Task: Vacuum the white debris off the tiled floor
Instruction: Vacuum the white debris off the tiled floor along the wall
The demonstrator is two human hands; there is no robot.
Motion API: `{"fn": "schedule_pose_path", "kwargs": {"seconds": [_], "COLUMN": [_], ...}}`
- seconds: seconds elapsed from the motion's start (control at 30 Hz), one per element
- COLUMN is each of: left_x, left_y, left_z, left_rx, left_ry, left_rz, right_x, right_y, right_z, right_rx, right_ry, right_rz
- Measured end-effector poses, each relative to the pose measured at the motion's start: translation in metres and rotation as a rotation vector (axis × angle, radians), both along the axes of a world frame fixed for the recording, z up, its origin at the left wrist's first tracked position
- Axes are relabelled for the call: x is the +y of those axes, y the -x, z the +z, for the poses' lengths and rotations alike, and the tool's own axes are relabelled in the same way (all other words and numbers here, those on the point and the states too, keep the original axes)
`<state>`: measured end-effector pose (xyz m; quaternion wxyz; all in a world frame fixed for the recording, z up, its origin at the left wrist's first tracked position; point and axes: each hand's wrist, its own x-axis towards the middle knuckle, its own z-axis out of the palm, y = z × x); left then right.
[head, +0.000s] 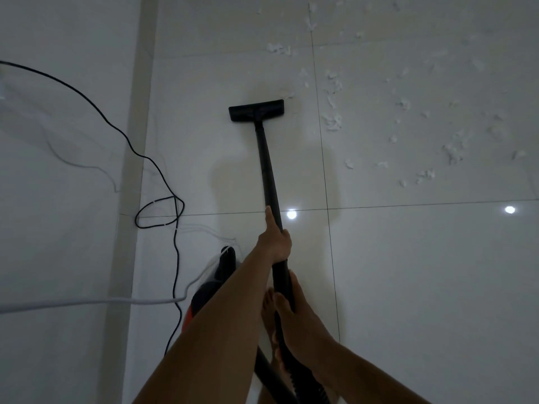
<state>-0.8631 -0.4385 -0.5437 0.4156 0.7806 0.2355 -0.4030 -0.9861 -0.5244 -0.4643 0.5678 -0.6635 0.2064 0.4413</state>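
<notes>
A black vacuum wand (267, 167) runs from my hands out to a flat black floor nozzle (256, 109) that lies on the glossy tiled floor (408, 272). My left hand (275, 239) grips the wand at its middle, index finger stretched along the tube. Lower down, my right hand (294, 310) grips the wand near the ribbed hose. White fluffy debris (334, 119) lies scattered to the right of the nozzle and beyond it, with more bits (452, 150) at the far right.
The red and black vacuum body (214, 287) sits on the floor under my left forearm. A black power cord (159, 211) loops along the left, beside a white cable (87, 301). A wall with a skirting strip (134, 141) bounds the left side.
</notes>
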Motion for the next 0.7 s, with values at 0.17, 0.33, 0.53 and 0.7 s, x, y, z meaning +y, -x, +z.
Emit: {"fn": "schedule_pose_path", "kwargs": {"seconds": [0.17,0.33,0.53,0.7], "left_x": [0.012,0.026,0.041,0.051], "left_y": [-0.03,-0.065,-0.102,-0.132], "left_z": [-0.005,-0.005,-0.003,0.0], "left_rx": [-0.005,-0.019,-0.028,-0.01], "left_ry": [-0.01,-0.012,-0.019,-0.023], "left_rz": [-0.006,-0.023,-0.044,-0.049], "right_x": [0.013,0.027,0.043,0.052], "right_y": [-0.03,-0.063,-0.102,-0.137], "right_z": [-0.003,-0.004,0.002,0.017], "right_rx": [-0.016,-0.009,0.012,0.008], "right_ry": [-0.006,0.026,0.057,0.028], "right_rz": [-0.02,-0.004,0.015,-0.011]}}
